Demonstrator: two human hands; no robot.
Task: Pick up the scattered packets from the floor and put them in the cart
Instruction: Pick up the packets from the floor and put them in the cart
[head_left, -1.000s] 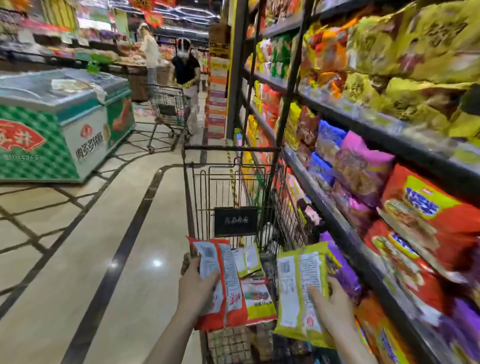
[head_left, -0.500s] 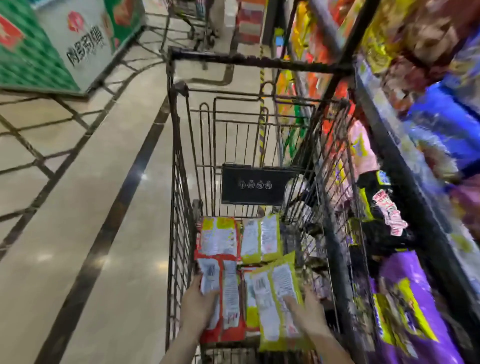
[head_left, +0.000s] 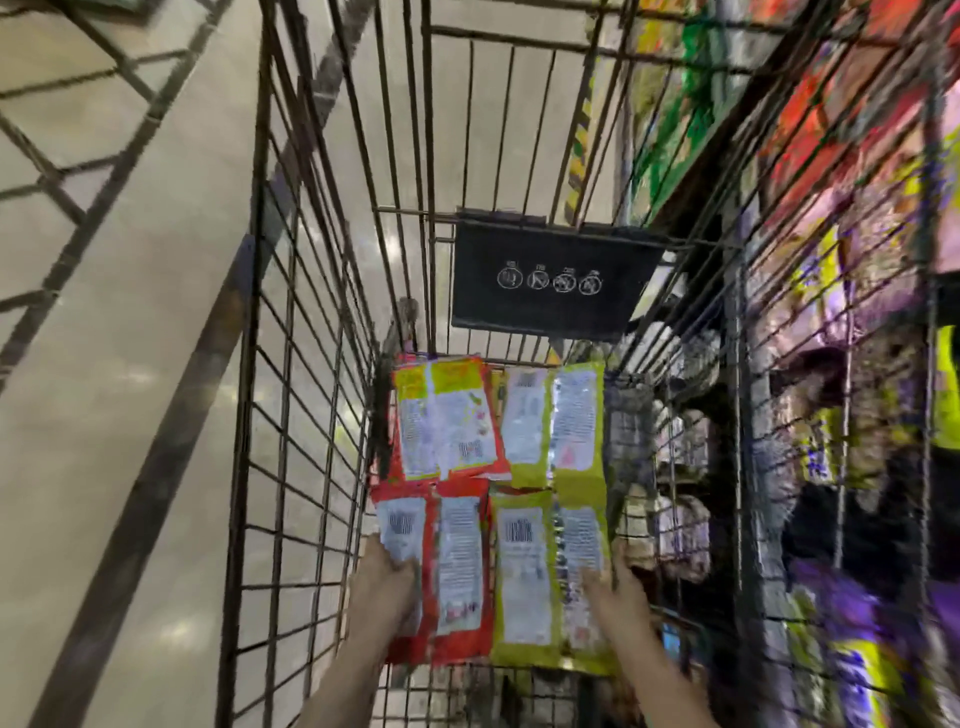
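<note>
I look down into a wire shopping cart (head_left: 291, 415). My left hand (head_left: 387, 582) grips a red packet (head_left: 457, 566) by its left edge, low inside the basket. My right hand (head_left: 615, 587) holds a yellow packet (head_left: 530, 582) by its right side, right beside the red one. Both packets show their white printed backs with barcodes. Further in, two more packets lie on the cart bottom: another red packet (head_left: 441, 415) and another yellow packet (head_left: 550, 421).
A black sign (head_left: 550, 280) hangs on the cart's far wall. Store shelves (head_left: 831, 260) packed with colourful snack bags run close along the cart's right side. Beige tiled floor (head_left: 104, 364) with dark stripes lies to the left.
My head has tilted down and closer to the cart. Both hands have lowered the red and yellow packets deep into the basket, side by side behind the two lying there.
</note>
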